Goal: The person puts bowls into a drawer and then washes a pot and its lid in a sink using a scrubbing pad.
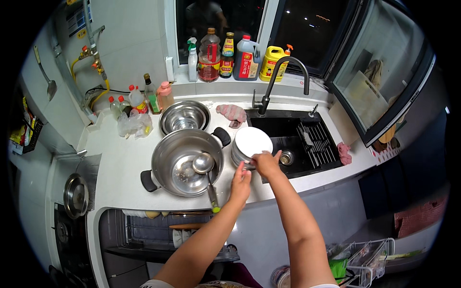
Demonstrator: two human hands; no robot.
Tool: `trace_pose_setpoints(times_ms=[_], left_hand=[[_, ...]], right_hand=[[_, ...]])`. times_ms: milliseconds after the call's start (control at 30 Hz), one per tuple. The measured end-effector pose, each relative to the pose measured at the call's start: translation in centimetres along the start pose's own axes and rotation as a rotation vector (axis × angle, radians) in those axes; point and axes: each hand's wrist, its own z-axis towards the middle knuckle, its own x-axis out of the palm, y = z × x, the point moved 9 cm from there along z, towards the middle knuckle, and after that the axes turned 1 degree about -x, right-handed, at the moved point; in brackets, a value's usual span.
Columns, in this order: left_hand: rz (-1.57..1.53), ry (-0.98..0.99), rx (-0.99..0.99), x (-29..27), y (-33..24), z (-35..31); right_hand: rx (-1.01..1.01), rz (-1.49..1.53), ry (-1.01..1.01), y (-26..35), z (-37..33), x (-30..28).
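Observation:
A stack with a round white plate [254, 140] on top and steel bowls [236, 157] under it stands on the counter, left of the sink. My right hand [267, 163] grips the plate's near rim, thumb and fingers apart on it. Lower and to the left, my left hand [241, 184] points its fingers up at the side of the stack, nothing visible in it. A large steel pot [163, 158] with black handles sits to the left. Inside it leans a steel ladle [203, 163], its green-tipped handle over the near rim.
Nested steel basins [168, 113] stand behind the pot. The black sink [276, 127] with a tall faucet [272, 86] and a drying rack lies to the right. A pink-and-white cloth [232, 113] lies behind the stack. Below the counter a dish drawer [144, 237] stands pulled out.

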Motion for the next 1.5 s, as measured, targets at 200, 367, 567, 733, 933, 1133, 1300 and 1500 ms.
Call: trace_pose_setpoints(times_ms=[200, 367, 567, 733, 933, 1133, 1300, 1500], left_hand=[[0.07, -0.188, 0.008, 1.0, 0.0, 2.9], [0.367, -0.224, 0.319, 3.4, -3.4, 3.2], [0.629, -0.017, 0.582, 9.6, -5.9, 2.7], [0.616, 0.174, 0.607, 12.3, -3.6, 3.0], [0.678, 0.281, 0.602, 13.8, -2.4, 2.4], [0.614, 0.319, 0.448, 12.2, -1.9, -0.7], [0.578, 0.207, 0.429, 5.7, -0.3, -5.7], [0.821, 0.182, 0.44, -4.6, -0.3, -13.1]], right_hand=[[-0.225, 0.242, -0.169, -0.5, 0.6, -0.7], [-0.236, 0.525, -0.313, -3.0, -0.1, -3.2], [-0.151, 1.451, -0.548, -10.3, -1.2, -4.2], [-0.061, 1.961, -0.614, -14.8, -1.9, -2.7], [0.028, 2.205, -0.567, -15.8, -3.2, -2.1], [-0.06, 1.911, -0.565, -15.1, -6.4, -2.6], [-0.041, 0.997, -0.256, -10.7, -13.5, -1.8], [-0.447, 0.262, -0.005, 2.3, -20.2, 2.4]])
